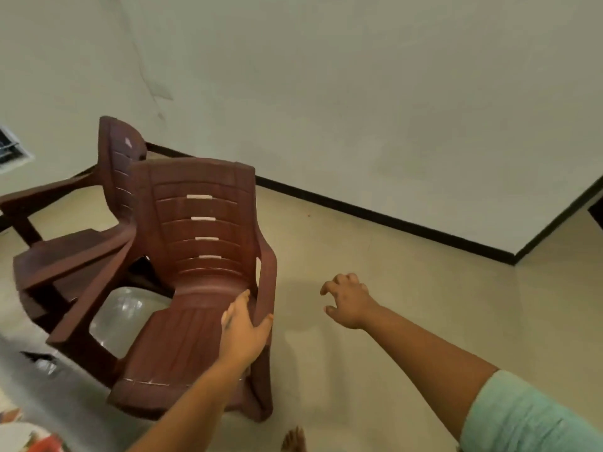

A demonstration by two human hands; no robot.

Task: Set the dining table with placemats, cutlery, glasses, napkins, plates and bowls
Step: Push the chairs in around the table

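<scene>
The left hand has its grip on the near chair: the fingers lie curled over the inner side of the right armrest where it meets the seat, and the thumb wraps the armrest's outer edge. The chair looks tipped, its back leaning away toward the wall and its long axis running from the front lip of the seat, low near the person, up and away to the top of the backrest. The right hand hangs free over the floor beside that armrest — fingers loosely curled, holding nothing, apart from the chair. It is the nearer free hand to the armrest, which lies to its left.

A second chair of the same brown plastic stands behind and to the left, close against the first; whether they touch is hard to tell.

None of the table settings can be made out clearly here. Only a blurred patterned edge shows at the bottom left corner, and it cannot be identified. The step in hand seems to be shifting a chair into place rather than laying anything out — the setting itself looks barely begun or out of view. A bare foot shows at the bottom edge.
</scene>
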